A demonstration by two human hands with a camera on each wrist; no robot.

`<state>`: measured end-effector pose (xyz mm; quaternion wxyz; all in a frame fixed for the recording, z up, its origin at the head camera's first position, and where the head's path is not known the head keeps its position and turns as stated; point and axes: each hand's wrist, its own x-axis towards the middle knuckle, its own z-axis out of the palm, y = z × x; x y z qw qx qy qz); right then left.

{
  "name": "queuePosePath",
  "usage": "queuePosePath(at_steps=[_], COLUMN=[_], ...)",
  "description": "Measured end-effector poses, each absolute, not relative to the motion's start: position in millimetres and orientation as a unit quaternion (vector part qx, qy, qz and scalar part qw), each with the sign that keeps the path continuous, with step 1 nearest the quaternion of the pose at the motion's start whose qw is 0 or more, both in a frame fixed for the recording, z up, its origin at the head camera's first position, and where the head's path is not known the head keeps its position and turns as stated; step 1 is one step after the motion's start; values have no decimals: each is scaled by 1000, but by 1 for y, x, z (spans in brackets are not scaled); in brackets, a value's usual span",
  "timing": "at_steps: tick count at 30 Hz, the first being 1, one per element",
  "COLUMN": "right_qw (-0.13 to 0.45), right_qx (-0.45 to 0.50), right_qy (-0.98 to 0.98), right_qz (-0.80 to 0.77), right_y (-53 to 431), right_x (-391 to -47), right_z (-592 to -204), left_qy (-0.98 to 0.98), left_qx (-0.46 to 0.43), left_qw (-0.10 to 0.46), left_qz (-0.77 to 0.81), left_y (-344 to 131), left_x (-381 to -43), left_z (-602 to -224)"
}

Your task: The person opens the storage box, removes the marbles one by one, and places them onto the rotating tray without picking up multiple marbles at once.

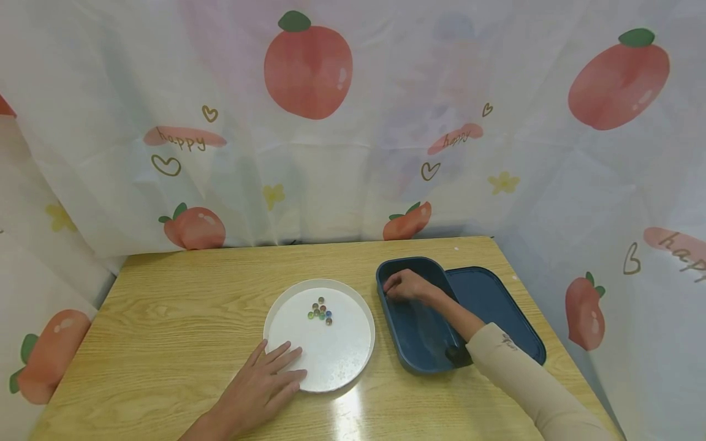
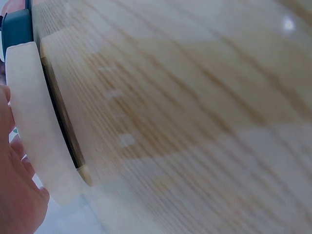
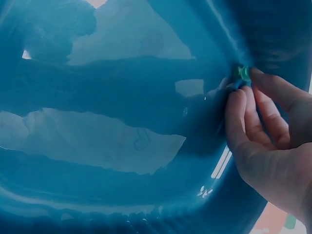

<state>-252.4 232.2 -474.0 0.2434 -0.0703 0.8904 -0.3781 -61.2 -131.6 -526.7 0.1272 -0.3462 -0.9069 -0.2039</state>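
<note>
My right hand (image 1: 407, 286) reaches into the far end of a deep blue plastic box (image 1: 421, 343). In the right wrist view, its curled thumb and fingertips pinch a green marble (image 3: 242, 73) low in a corner of the box. Spread and fairly straight, the fingers of my left hand (image 1: 259, 386) rest on the near-left rim of a round white tray (image 1: 331, 361). The left wrist view shows that hand beside the tray's raised side wall (image 2: 39, 117). Several glass marbles (image 1: 320, 311) lie grouped on the tray, beyond the left fingertips.
A flat dark blue lid (image 1: 491, 306) lies right of the box, partly hidden by it and the right forearm. All stand on a wooden table (image 1: 182, 306). A fruit-printed curtain (image 1: 353, 171) hangs behind the table and along its sides.
</note>
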Motion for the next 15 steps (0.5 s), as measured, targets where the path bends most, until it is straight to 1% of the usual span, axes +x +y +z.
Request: queuePosePath(at_steps=[7, 15], right_qw=[211, 201], right_qx=[-113, -127], right_qy=[912, 914], right_qz=[-333, -330], right_y=[233, 234], right_x=[-254, -255], right_z=[-479, -477], left_qy=[-908, -910], left_qx=[-343, -342], left_qw=[121, 116], left_qz=[-206, -205], left_y=[-131, -131], left_x=[-62, -61], left_z=[-526, -525])
